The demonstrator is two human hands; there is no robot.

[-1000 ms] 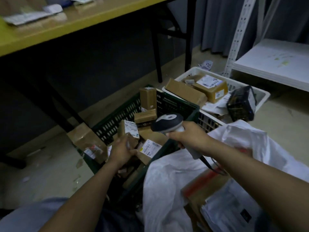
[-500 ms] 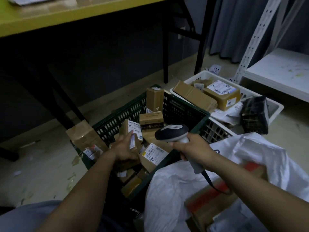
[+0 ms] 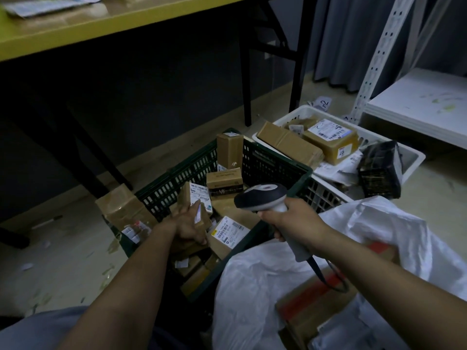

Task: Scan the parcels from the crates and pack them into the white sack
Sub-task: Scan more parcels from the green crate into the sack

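A dark green crate [image 3: 265,157] on the floor holds several small brown parcels. My left hand [image 3: 188,224] reaches into it and grips a small labelled parcel [image 3: 195,198], its white label facing the scanner. My right hand [image 3: 290,221] grips a handheld barcode scanner [image 3: 261,195], whose head points left at that label from just above the crate's near rim. The white sack [image 3: 316,258] lies open at lower right with a red-taped box [image 3: 318,296] and paper-wrapped packets inside. A white crate [image 3: 414,157] behind the green one holds more brown parcels and a black wrapped parcel [image 3: 380,169].
A taped brown box [image 3: 121,205] leans against the green crate's left side. A yellow-edged table [image 3: 121,21] with black legs stands above and behind. A white metal shelf [image 3: 419,107] is at the right. Scraps of paper lie on the floor.
My left hand has lifted and turned the small parcel so its label faces the scanner. The scanner has stayed over the crate's near rim. The camera view has shifted slightly.
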